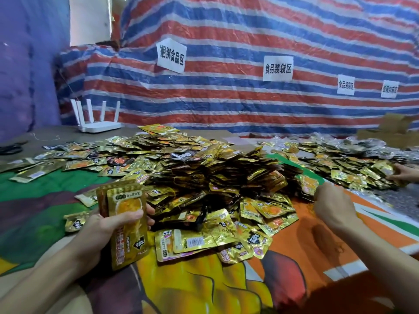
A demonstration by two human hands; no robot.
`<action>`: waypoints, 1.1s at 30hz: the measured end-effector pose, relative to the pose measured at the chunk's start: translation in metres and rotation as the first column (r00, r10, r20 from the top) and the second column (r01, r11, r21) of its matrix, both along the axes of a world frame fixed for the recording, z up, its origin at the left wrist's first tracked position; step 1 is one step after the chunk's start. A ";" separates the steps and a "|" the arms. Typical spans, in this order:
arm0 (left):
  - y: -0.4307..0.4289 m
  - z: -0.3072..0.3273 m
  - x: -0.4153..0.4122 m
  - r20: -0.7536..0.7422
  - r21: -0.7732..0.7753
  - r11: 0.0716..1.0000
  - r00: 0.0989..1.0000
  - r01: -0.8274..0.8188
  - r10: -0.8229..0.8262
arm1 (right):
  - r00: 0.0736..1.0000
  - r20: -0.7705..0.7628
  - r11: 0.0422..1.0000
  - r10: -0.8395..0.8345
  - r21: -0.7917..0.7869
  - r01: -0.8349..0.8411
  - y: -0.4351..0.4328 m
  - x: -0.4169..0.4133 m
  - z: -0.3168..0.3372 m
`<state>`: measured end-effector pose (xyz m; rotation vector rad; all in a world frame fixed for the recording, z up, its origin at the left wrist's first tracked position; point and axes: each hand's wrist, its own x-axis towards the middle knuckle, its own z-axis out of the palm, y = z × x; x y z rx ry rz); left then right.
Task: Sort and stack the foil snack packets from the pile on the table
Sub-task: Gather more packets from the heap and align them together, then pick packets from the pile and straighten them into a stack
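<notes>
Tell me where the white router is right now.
In the head view, the white router stands far left, in front of the striped tarp and beyond the packet pile.

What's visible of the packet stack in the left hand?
The stack is several gold foil packets, shiny and crinkled, faces aligned, held roughly upright. The front packet shows an orange food picture and a black logo. The left hand grips it, thumb across the front, fingertips showing at its right edge. It sits just left of the pile.
</notes>
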<state>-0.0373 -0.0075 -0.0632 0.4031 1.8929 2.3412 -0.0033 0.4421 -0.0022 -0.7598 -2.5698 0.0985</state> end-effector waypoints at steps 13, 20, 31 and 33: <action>-0.001 0.015 0.001 0.094 0.121 0.993 0.996 -0.011 0.000 | 0.512 -0.489 0.394 0.706 -0.330 -0.858 -0.192 -0.023 0.013; -0.007 0.021 -0.001 0.196 0.216 0.972 0.979 -0.094 0.051 | 0.302 -0.678 -0.015 0.670 -0.419 -0.908 -0.296 -0.053 0.011; -0.028 0.027 -0.005 0.021 0.549 0.792 0.943 0.266 -0.331 | 0.263 -0.579 0.101 0.772 -0.297 -0.950 -0.281 -0.068 -0.023; -0.030 0.027 -0.006 -0.043 0.569 0.757 0.931 0.320 -0.362 | 0.258 -0.477 0.118 0.841 -0.304 -0.945 -0.279 -0.067 -0.023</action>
